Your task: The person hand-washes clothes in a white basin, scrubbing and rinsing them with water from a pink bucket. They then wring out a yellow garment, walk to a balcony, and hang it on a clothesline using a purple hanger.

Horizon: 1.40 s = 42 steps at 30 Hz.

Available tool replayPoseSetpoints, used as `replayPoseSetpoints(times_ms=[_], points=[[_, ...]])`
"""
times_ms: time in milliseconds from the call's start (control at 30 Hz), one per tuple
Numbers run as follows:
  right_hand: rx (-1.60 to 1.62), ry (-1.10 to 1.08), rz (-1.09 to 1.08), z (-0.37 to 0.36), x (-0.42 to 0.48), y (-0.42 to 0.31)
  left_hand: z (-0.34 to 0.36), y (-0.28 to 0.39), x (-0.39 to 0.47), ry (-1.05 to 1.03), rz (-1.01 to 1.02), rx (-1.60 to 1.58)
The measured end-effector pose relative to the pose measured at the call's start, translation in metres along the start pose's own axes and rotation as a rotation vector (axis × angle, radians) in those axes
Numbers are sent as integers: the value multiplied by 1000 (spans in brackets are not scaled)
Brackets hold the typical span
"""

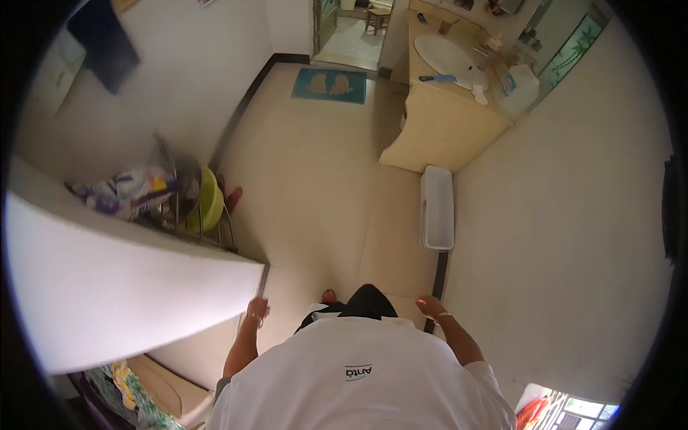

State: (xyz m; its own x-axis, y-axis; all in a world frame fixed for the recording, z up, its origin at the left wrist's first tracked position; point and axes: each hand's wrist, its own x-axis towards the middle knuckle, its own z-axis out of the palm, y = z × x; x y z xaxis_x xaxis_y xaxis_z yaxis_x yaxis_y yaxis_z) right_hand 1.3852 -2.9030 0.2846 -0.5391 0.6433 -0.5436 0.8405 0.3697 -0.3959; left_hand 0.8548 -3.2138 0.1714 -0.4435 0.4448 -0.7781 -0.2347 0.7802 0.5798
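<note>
My left hand hangs low beside the end of a white partition wall, its fingers loosely bent and nothing seen in it. Whether it touches the wall edge, I cannot tell. On the other side, my right hand is held out near the dark baseboard, its back towards me and its palm hidden. A bracelet circles each wrist. Between the hands are my white shirt, dark bottoms and one foot in a sandal on the tiled floor.
A white plastic bin stands along the right wall below a washbasin counter. On it lie a blue-bladed knife and a jug. Left, a metal rack holds a green basin. A teal mat lies before a doorway.
</note>
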Motion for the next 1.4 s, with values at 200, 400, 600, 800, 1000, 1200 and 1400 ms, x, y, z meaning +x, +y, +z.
replayPoseSetpoints(times_ms=[200,400,600,800,1000,1200,1400], points=[[-239,-117,-41,-22,98,53,-3,289,99,60,279,-101],[-190,-164,-46,-94,293,54,7,364,206,-55,43,-235],[82,215,-336,-315,512,-140,-50,395,229,-19,9,22],[358,155,-377,-464,690,-287,-112,340,359,-51,352,968],[154,35,-288,-508,828,-298,-148,539,497,-137,312,951],[392,142,-57,-589,899,-268,-157,872,656,55,321,638],[401,132,77,-642,1027,-209,-108,1148,739,121,309,7]])
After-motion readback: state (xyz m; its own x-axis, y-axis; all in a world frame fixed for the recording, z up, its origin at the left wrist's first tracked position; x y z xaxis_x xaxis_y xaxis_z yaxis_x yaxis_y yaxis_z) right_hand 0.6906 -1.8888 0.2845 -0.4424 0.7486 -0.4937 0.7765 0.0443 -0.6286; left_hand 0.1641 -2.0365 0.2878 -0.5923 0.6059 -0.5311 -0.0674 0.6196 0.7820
